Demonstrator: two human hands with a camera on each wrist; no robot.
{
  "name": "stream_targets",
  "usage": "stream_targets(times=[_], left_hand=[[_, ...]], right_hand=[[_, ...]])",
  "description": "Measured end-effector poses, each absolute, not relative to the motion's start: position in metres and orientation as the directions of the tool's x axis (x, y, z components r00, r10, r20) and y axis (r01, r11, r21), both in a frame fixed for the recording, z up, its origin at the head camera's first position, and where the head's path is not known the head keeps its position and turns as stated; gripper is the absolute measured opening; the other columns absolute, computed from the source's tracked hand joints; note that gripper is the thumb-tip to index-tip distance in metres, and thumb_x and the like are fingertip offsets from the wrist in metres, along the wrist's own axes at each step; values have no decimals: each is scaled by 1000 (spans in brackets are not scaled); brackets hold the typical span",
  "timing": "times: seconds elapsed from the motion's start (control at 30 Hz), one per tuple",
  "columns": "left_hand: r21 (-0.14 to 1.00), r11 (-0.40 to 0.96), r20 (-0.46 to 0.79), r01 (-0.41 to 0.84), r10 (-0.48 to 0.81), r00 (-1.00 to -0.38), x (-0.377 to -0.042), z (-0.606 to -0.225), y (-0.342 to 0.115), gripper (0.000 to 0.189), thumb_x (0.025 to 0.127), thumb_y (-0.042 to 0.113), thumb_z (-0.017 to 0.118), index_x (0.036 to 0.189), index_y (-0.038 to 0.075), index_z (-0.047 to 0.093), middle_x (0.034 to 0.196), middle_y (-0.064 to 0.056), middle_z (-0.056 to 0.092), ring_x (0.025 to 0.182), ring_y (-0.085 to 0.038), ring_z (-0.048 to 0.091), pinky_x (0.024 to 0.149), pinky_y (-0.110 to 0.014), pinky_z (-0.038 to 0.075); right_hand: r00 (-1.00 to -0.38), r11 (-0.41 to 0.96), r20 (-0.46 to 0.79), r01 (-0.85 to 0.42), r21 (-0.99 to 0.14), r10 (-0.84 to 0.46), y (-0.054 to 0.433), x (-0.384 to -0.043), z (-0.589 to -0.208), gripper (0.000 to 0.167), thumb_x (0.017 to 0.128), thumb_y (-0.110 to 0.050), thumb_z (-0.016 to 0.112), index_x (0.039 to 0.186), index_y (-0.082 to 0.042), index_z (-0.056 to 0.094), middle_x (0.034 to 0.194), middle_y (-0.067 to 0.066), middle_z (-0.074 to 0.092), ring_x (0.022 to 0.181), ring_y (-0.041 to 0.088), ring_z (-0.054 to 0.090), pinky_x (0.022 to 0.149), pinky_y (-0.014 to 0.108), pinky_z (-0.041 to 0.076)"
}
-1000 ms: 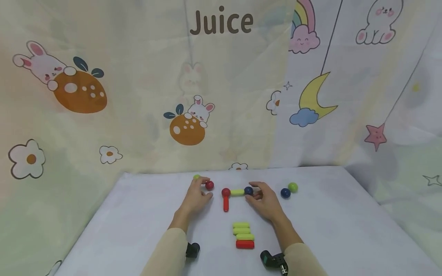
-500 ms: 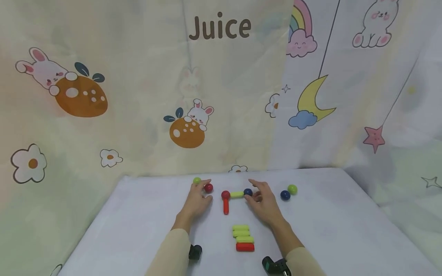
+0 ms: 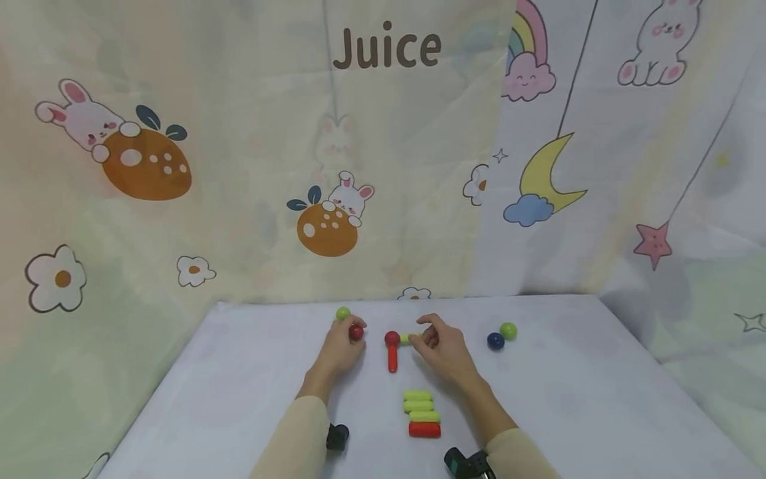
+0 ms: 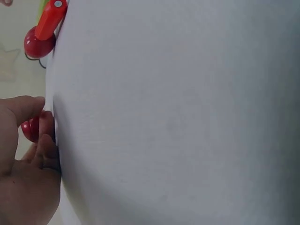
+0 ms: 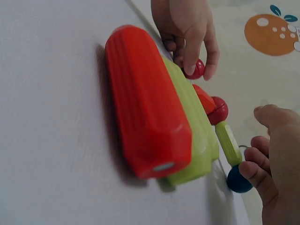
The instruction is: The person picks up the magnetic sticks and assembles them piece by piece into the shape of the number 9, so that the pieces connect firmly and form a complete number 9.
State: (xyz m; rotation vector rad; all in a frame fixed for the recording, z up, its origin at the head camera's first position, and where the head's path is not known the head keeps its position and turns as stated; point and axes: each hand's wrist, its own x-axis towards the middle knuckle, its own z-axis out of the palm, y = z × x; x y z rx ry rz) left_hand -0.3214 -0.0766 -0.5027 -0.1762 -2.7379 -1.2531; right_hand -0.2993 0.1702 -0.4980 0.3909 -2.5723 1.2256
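My left hand (image 3: 338,349) holds a loose red ball (image 3: 356,332) between curled fingers and thumb; the left wrist view shows it partly hidden behind the fingers. To its right lies a joined toy piece: a red ball (image 3: 391,338) with a red stick (image 3: 392,360) pointing toward me and a yellow-green stick (image 3: 405,339) pointing right. A dark blue ball (image 5: 239,180) sits at that stick's other end, hidden in the head view. Over this end hovers my right hand (image 3: 445,352), index finger raised off it, other fingers loosely bent, one fingertip overlapping the blue ball in the right wrist view.
Nearer me, several yellow-green sticks (image 3: 418,406) and one red stick (image 3: 425,430) lie in a row. Beyond my left hand is a green ball (image 3: 343,313). At right, a blue ball (image 3: 495,341) and a green ball (image 3: 508,330) sit together. A printed curtain (image 3: 251,219) hangs behind the white table.
My left hand has closed in on the loose red ball, which has shifted slightly left and toward me. My right hand has moved left, now covering the blue ball of the joined piece.
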Motion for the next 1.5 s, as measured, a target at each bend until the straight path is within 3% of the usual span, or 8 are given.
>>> stream_targets(times=[0.3, 0.5, 0.77, 1.03, 1.3, 1.5], left_hand=[[703, 683, 111, 196, 167, -980, -316, -491, -85, 23, 93, 2, 65, 114, 11, 63, 116, -15, 59, 106, -28, 57, 98, -50, 50], [697, 684, 77, 213, 224, -972, -312, -491, -86, 25, 96, 6, 65, 120, 14, 62, 121, -12, 62, 105, -26, 57, 97, -49, 52], [696, 682, 62, 222, 251, -966, -304, -491, -92, 29, 98, 11, 65, 126, 18, 60, 124, -12, 64, 107, -26, 61, 95, -50, 53], [697, 677, 20, 237, 312, -950, -298, -487, -98, 41, 96, 15, 69, 134, 13, 54, 120, -12, 66, 104, -25, 66, 94, -50, 54], [675, 698, -35, 241, 357, -934, -286, -481, -102, 41, 94, 19, 73, 130, 13, 56, 117, -8, 67, 98, -21, 65, 92, -48, 55], [689, 686, -77, 234, 390, -917, -277, -477, -101, 43, 92, 23, 76, 129, 14, 57, 120, -7, 67, 99, -20, 64, 93, -47, 56]], right_hand=[[-958, 648, 242, -283, -707, -155, 149, -296, -493, 18, 91, -29, 78, 96, -16, 67, 74, -7, 61, 67, 11, 55, 61, 25, 48], [-974, 694, 166, -226, -684, -154, 143, -294, -494, 23, 93, -38, 74, 95, -17, 67, 76, -6, 61, 72, 13, 55, 67, 29, 48], [-986, 707, 113, -165, -687, -121, 133, -292, -497, 27, 93, -45, 74, 90, -18, 68, 74, -4, 59, 71, 15, 54, 63, 30, 45], [-995, 732, 57, -103, -674, -87, 125, -294, -496, 35, 89, -51, 76, 86, -17, 68, 72, -2, 61, 74, 17, 54, 64, 30, 46], [-998, 750, 25, -57, -659, -54, 120, -297, -496, 33, 89, -47, 77, 83, -15, 71, 73, -1, 61, 77, 19, 55, 65, 30, 45], [-999, 717, -3, -33, -696, -49, 118, -299, -495, 30, 90, -39, 78, 76, -13, 72, 65, 0, 61, 70, 19, 55, 59, 29, 44]])
